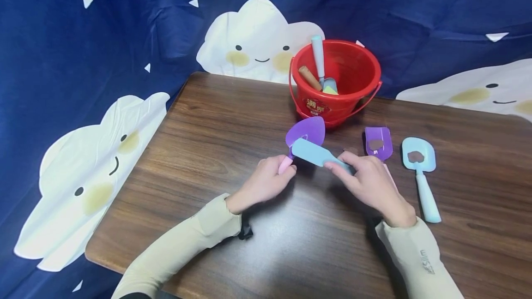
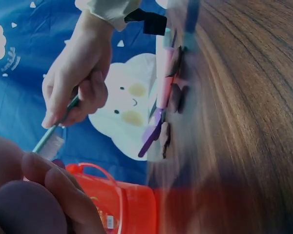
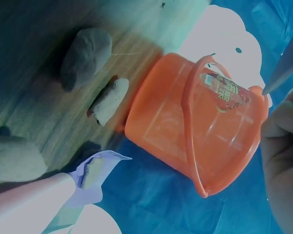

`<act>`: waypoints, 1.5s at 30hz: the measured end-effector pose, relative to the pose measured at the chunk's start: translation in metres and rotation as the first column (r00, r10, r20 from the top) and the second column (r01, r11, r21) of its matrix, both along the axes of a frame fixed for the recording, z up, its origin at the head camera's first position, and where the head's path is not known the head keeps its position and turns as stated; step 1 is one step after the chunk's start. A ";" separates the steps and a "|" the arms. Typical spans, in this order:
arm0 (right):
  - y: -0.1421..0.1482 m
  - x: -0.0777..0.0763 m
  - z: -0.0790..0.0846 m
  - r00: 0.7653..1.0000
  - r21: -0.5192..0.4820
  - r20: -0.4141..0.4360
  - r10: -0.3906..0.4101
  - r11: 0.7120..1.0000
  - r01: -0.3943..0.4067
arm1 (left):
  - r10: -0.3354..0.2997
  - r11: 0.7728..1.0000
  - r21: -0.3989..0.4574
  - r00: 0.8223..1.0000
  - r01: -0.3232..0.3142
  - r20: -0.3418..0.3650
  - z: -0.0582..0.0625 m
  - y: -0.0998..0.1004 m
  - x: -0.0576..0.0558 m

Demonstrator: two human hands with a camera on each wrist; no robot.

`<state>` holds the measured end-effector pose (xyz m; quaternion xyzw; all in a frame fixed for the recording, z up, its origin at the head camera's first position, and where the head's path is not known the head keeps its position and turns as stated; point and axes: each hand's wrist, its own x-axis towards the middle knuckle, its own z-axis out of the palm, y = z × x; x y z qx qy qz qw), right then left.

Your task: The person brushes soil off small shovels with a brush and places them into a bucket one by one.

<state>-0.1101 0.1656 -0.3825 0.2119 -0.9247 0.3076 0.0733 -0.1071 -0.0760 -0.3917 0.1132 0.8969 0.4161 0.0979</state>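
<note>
In the head view my left hand (image 1: 270,177) grips the pink handle (image 1: 285,165) of a toy shovel with a purple, pointed blade (image 1: 309,129). My right hand (image 1: 371,180) pinches a light blue toy shovel (image 1: 314,152) with a long narrow blade, thumb on one side and fingers on the other. The end of that blade overlaps the base of the purple blade. Seen edge-on in the left wrist view, the light blue shovel (image 2: 48,137) slants down from the right hand (image 2: 75,73).
A red bucket (image 1: 332,100) behind my hands contains a light-blue-handled tool (image 1: 317,56) and a brown handle (image 1: 309,77). To the right lie a purple scoop (image 1: 384,140) and a light blue shovel (image 1: 426,195), each bearing a brown lump. More lumps (image 3: 87,58) lie on the table.
</note>
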 end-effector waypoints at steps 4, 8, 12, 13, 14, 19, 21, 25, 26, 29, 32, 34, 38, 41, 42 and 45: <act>0.001 -0.003 -0.001 1.000 0.010 -0.019 -0.015 1.000 0.015 | -0.002 1.000 0.007 1.000 0.002 -0.003 0.000 -0.001 -0.001; 0.004 -0.007 0.000 0.996 0.005 -0.055 -0.075 0.997 0.075 | -0.024 1.000 -0.008 1.000 0.024 -0.016 0.000 -0.003 0.000; 0.009 -0.012 0.002 0.976 -0.002 -0.107 -0.192 0.981 0.192 | -0.060 0.998 -0.015 0.998 0.060 -0.012 0.002 -0.003 0.002; 0.010 -0.013 0.003 0.969 -0.002 -0.117 -0.219 0.975 0.220 | -0.067 0.998 -0.013 0.998 0.067 -0.013 0.002 -0.003 0.003; 0.011 -0.014 0.003 0.962 -0.005 -0.122 -0.245 0.969 0.247 | -0.074 0.997 -0.012 0.997 0.074 -0.015 0.003 -0.003 0.003; 0.013 -0.015 0.004 0.945 -0.015 -0.125 -0.302 0.953 0.303 | -0.093 0.996 -0.022 0.995 0.092 -0.039 0.002 -0.003 0.005; 0.010 -0.013 0.003 0.952 -0.032 -0.145 -0.268 0.963 0.266 | -0.093 0.995 -0.028 0.995 0.092 -0.048 0.002 -0.003 0.004; 0.002 -0.009 0.002 0.979 -0.031 -0.172 -0.109 0.994 0.106 | -0.077 0.997 -0.015 0.997 0.077 -0.020 0.000 -0.003 0.003; 0.000 -0.008 0.002 0.982 -0.015 -0.176 -0.063 0.998 0.061 | -0.074 0.997 -0.011 0.997 0.074 -0.008 0.000 -0.003 0.003; -0.005 -0.006 0.003 0.988 0.030 -0.152 0.025 0.999 -0.021 | -0.068 0.998 -0.003 0.998 0.068 0.010 -0.001 -0.003 0.002; -0.005 -0.005 0.003 0.992 0.053 -0.125 0.032 0.998 -0.025 | -0.073 0.997 -0.009 0.997 0.073 -0.007 -0.001 -0.003 0.002; -0.003 -0.006 0.003 0.993 0.047 -0.119 0.001 0.999 0.005 | -0.080 0.997 -0.020 0.996 0.080 -0.030 -0.001 -0.004 0.002; 0.003 -0.008 0.002 0.989 0.014 -0.120 -0.088 0.996 0.091 | -0.101 0.994 -0.042 0.992 0.098 -0.079 -0.002 -0.005 0.004; 0.008 -0.011 -0.002 0.979 -0.029 -0.127 -0.159 0.987 0.157 | -0.117 0.993 -0.042 0.988 0.114 -0.097 0.000 -0.005 0.005; 0.010 -0.012 -0.003 0.975 -0.042 -0.133 -0.181 0.983 0.177 | -0.121 0.992 -0.042 0.988 0.117 -0.100 0.000 -0.006 0.006; 0.013 -0.014 -0.007 0.959 -0.067 -0.152 -0.237 0.971 0.230 | -0.131 0.991 -0.048 0.986 0.127 -0.107 0.001 -0.006 0.007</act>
